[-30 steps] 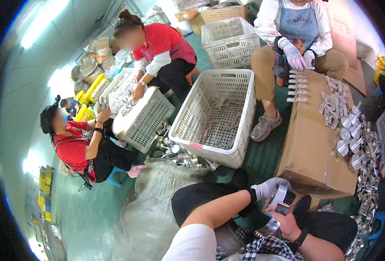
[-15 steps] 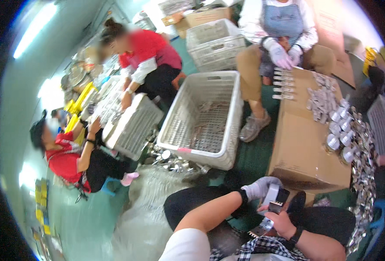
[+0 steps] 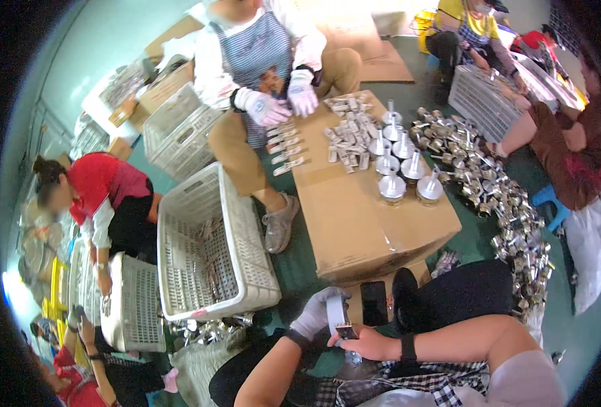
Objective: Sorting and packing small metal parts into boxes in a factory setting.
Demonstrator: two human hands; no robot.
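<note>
Low in front of me, my gloved left hand (image 3: 319, 313) is closed around a pale grey ring that looks like a roll of tape (image 3: 336, 313). My bare right hand (image 3: 373, 343) meets it from the right, thumb and fingers pinching a small dark flat piece (image 3: 346, 332) against the roll's lower end. Something shiny and clear hangs below these fingers, too blurred to name. Just beyond my hands a black phone (image 3: 373, 303) lies by the base of a cardboard box (image 3: 354, 227).
On the box stand several metal funnel-shaped parts (image 3: 392, 186) beside a heap of small pale clips (image 3: 349, 139). Loose metal parts (image 3: 511, 217) cover the floor at right. A white crate (image 3: 263, 288) is at left. Across the box sits a co-worker in gloves (image 3: 263, 107); others work on both sides.
My view has swung to the right, so the box and crate appear further left. My hands still hold the roll and the dark piece, whose toothed edge showed earlier.
</note>
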